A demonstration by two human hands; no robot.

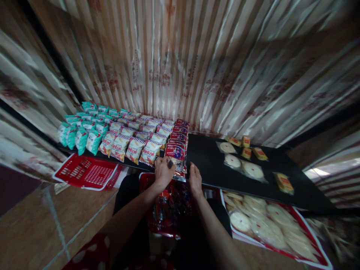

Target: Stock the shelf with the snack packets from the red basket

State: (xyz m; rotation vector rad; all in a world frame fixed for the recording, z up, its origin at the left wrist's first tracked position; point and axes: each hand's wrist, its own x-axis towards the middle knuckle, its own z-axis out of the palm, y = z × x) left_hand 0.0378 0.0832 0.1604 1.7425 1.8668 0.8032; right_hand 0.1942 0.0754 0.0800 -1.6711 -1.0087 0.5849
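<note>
My left hand (164,173) is at the lower left of the front red snack packet (174,151), its fingers curled at that corner. That packet heads a row of overlapping red packets running back towards the curtain, with a clear silvery lower part showing at its front. My right hand (195,179) is just right of the row's front end, fingers stretched out and holding nothing. To the left stand rows of white snack bags (135,149) with striped tops, and beyond them turquoise bags (81,139). Below my hands, a red basket (150,224) with dark and red packets sits between my legs.
On the black shelf (206,159), wrapped round white flatbreads (252,170) and small yellow packets (284,183) lie to the right. A red basket of flatbreads (323,252) is below right, another red basket (105,178) below left. A striped curtain (174,56) hangs behind.
</note>
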